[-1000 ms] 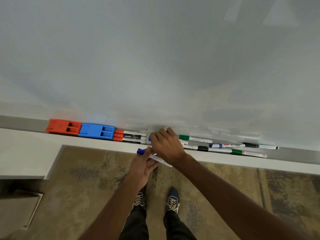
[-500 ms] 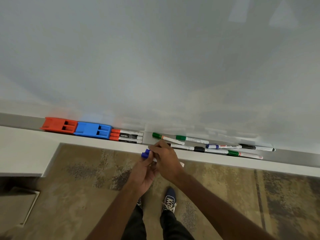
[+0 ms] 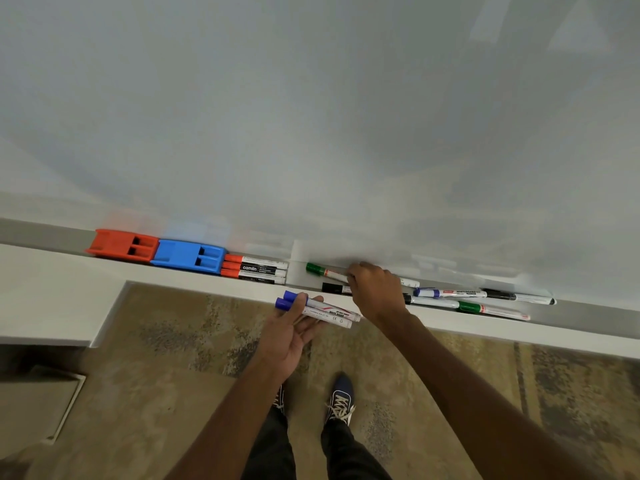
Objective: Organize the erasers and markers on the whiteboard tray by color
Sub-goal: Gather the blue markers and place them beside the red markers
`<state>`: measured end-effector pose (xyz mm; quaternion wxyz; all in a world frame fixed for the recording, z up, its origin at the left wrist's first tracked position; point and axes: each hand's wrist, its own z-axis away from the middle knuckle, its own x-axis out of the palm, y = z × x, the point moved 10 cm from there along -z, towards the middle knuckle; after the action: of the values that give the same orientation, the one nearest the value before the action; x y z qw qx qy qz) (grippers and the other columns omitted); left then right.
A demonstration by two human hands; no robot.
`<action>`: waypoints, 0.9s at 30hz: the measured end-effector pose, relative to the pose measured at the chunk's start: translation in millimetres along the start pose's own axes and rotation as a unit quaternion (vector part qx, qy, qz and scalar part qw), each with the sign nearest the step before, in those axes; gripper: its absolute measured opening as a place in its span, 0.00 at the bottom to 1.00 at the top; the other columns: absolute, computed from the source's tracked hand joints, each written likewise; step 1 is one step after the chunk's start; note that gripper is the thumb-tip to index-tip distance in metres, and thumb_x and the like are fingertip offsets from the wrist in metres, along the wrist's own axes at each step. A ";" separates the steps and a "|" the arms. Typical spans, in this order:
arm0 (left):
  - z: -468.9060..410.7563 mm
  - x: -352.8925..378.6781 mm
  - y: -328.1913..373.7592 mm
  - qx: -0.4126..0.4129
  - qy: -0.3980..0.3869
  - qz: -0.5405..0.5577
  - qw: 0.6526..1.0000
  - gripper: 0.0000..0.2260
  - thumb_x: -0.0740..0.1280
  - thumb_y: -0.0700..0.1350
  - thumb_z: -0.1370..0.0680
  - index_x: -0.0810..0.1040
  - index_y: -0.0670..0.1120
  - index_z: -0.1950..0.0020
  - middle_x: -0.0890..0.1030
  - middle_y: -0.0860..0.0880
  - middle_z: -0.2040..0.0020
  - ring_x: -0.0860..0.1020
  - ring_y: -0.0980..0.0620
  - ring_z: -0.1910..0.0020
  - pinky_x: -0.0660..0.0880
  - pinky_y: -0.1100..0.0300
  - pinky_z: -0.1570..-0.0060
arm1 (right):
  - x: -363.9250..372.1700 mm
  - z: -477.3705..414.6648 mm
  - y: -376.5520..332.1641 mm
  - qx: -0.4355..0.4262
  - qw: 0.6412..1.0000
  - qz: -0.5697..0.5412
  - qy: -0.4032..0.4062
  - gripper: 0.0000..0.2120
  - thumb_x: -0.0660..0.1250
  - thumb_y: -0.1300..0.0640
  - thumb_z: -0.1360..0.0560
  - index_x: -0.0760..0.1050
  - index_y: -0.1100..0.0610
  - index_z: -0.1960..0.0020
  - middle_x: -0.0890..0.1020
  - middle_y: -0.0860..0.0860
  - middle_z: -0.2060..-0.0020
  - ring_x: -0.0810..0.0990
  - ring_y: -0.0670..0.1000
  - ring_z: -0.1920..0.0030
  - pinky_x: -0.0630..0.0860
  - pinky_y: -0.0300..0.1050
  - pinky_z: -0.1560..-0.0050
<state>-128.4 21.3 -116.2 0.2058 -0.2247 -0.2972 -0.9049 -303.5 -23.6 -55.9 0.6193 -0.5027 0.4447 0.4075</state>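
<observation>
Whiteboard tray (image 3: 301, 277), contents left to right: orange eraser (image 3: 121, 245) touching blue eraser (image 3: 188, 255); three orange-capped markers (image 3: 254, 270) stacked just beside it; a bare stretch of tray; green-capped marker (image 3: 322, 270), black-capped marker (image 3: 334, 288). Left hand (image 3: 294, 327), below the tray edge, palm up, fingers curled around two blue-capped markers (image 3: 317, 308). Right hand (image 3: 375, 289) over the tray, fingertips pinching the green-capped marker's barrel. Further right: mixed blue, black and green markers (image 3: 478, 299) lying loose.
</observation>
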 end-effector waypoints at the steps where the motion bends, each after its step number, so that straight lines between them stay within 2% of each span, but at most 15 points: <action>1: 0.2 -0.9 -0.4 0.000 0.006 0.002 1.000 0.16 0.67 0.40 0.22 0.71 0.35 0.36 0.82 0.34 0.44 0.82 0.37 0.45 0.83 0.50 0.56 | 2.5 -3.9 -2.4 -0.009 1.000 0.011 -0.014 0.05 0.63 0.58 0.22 0.78 0.56 0.51 0.82 0.54 0.57 0.82 0.59 0.58 0.74 0.47 0.60; 6: 1.3 -6.0 -0.5 0.004 0.025 0.014 1.000 0.14 0.68 0.40 0.22 0.73 0.36 0.39 0.82 0.34 0.44 0.82 0.36 0.46 0.83 0.49 0.56 | 14.4 -14.1 -9.3 -0.038 0.996 0.057 -0.056 0.06 0.65 0.56 0.23 0.79 0.55 0.49 0.84 0.55 0.54 0.82 0.59 0.54 0.74 0.49 0.55; 9: 1.3 -5.8 -0.4 0.004 0.027 0.008 1.000 0.13 0.67 0.40 0.22 0.73 0.36 0.41 0.82 0.34 0.44 0.82 0.36 0.46 0.83 0.48 0.55 | 15.3 -15.8 -11.3 -0.049 0.995 0.077 -0.051 0.06 0.64 0.57 0.23 0.78 0.55 0.47 0.84 0.55 0.53 0.82 0.59 0.53 0.75 0.50 0.54; 11: 0.7 -5.9 0.1 0.007 0.030 0.004 1.000 0.12 0.67 0.40 0.22 0.73 0.36 0.40 0.82 0.34 0.44 0.83 0.37 0.47 0.83 0.49 0.55 | 9.8 -13.8 -12.2 -0.053 0.996 0.069 -0.028 0.07 0.64 0.58 0.23 0.78 0.55 0.47 0.84 0.55 0.53 0.82 0.60 0.54 0.75 0.49 0.55; 14: -0.4 -3.8 -0.9 0.010 0.031 -0.002 0.999 0.13 0.67 0.40 0.21 0.73 0.36 0.39 0.83 0.34 0.45 0.83 0.37 0.47 0.83 0.49 0.55 | -6.4 -1.8 -6.9 -0.061 0.996 0.065 0.016 0.05 0.66 0.59 0.24 0.78 0.55 0.49 0.84 0.54 0.58 0.83 0.59 0.61 0.74 0.47 0.61; 17: -0.5 -0.3 -4.8 0.004 0.027 -0.005 1.000 0.13 0.66 0.40 0.21 0.73 0.36 0.39 0.82 0.34 0.44 0.83 0.37 0.47 0.83 0.50 0.55 | -29.3 17.5 11.9 -0.064 0.992 0.078 0.082 0.05 0.71 0.61 0.27 0.79 0.56 0.52 0.83 0.52 0.65 0.80 0.56 0.72 0.67 0.41 0.70; 19: -0.6 2.6 -7.9 -0.001 0.024 -0.009 1.000 0.13 0.66 0.40 0.21 0.73 0.36 0.39 0.82 0.34 0.44 0.83 0.37 0.47 0.83 0.50 0.55 | -41.5 32.6 33.8 -0.057 0.986 0.090 0.125 0.07 0.71 0.64 0.28 0.80 0.57 0.51 0.82 0.51 0.67 0.77 0.53 0.75 0.63 0.38 0.73; 22: -1.4 8.3 -15.5 -0.010 0.020 -0.015 1.000 0.14 0.67 0.41 0.22 0.73 0.36 0.39 0.83 0.35 0.44 0.83 0.38 0.46 0.83 0.49 0.54 | -52.6 55.2 78.5 -0.018 0.979 0.104 0.172 0.07 0.70 0.66 0.27 0.80 0.57 0.50 0.79 0.51 0.67 0.76 0.52 0.77 0.62 0.37 0.75; 25: -1.9 15.4 -24.0 -0.016 0.015 -0.023 0.999 0.15 0.67 0.41 0.23 0.74 0.35 0.39 0.82 0.35 0.43 0.82 0.37 0.45 0.82 0.47 0.50 | -57.2 72.4 118.7 0.029 0.971 0.132 0.198 0.06 0.70 0.66 0.26 0.79 0.57 0.52 0.77 0.52 0.64 0.74 0.52 0.76 0.58 0.36 0.73; 27: -1.5 21.7 -31.0 -0.024 0.011 -0.030 0.999 0.13 0.67 0.41 0.23 0.75 0.35 0.41 0.82 0.34 0.44 0.82 0.37 0.45 0.81 0.46 0.49 | -55.8 79.7 135.9 0.036 0.966 0.148 0.207 0.06 0.69 0.66 0.26 0.79 0.57 0.51 0.77 0.53 0.62 0.75 0.52 0.72 0.62 0.38 0.73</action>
<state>-162.2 38.1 -119.7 0.1761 -0.2108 -0.2795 -0.9200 -436.8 73.8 -29.7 0.4646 -0.4817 0.6470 0.3654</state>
